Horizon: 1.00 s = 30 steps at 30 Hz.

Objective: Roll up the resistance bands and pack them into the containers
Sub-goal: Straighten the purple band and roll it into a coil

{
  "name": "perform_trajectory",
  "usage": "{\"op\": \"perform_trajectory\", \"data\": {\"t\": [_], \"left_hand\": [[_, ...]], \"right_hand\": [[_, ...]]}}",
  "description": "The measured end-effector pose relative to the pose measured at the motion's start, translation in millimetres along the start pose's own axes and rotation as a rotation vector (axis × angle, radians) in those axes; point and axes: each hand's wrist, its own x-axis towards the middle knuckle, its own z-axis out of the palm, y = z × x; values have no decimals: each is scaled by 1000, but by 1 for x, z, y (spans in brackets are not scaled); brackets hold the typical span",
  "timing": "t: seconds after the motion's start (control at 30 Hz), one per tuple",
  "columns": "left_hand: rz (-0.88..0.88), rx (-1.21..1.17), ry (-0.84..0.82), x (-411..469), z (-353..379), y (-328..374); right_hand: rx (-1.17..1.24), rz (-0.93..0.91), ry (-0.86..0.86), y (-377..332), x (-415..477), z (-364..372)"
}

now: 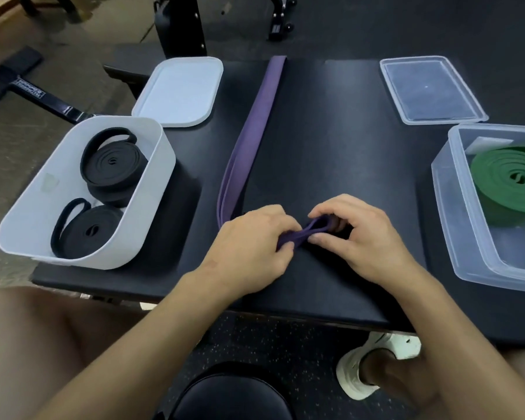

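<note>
Purple resistance band [249, 137] has its near end pinched in both hands at the front middle of the black bench [331, 162]. Nearest the camera, below the bench edge, are a round black stool seat [231, 395] and a white shoe [355, 368] on the speckled floor. The left hand [249, 244] has its fingers curled over the band, clamping the flattened strip. The right hand [355, 237], just beside it, pinches the small loop at the band's end between thumb and fingers.

At the left edge of the bench, level with the hands, stands a white container [152, 225]. It holds two rolled black bands, one nearer [88, 234] and one farther [112, 168], each with a loose tail curving off it. At the right edge stands a clear container [467, 237] with a rolled green band [509, 183] inside. Neither container touches the purple band or the hands.

From the left hand the band bends and runs away up the bench as a flat doubled strip, matte violet, unrolled and nearly straight. Farther back, a white lid [179, 92] lies left of the strip and a clear lid [431, 89] lies well to its right. The band's far end reaches the back edge of the bench.
</note>
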Motion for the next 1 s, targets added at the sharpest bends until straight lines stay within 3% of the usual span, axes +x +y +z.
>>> {"op": "perform_trajectory", "data": {"t": [0.13,0.5,0.67,0.93,1.0], "left_hand": [[-77,20,14,7,3,12],[-55,-31,73,7,16,21],[-19,-56,74,9,16,15],[207,53,123,11,17,6],[188,39,110,11,16,7]], "right_hand": [[85,24,-132,5,1,-11],[-15,33,58,-2,-6,-5],[-41,83,232,-2,-7,0],[-74,33,-73,-4,-3,-7],[-79,28,-108,-4,0,-7]]}}
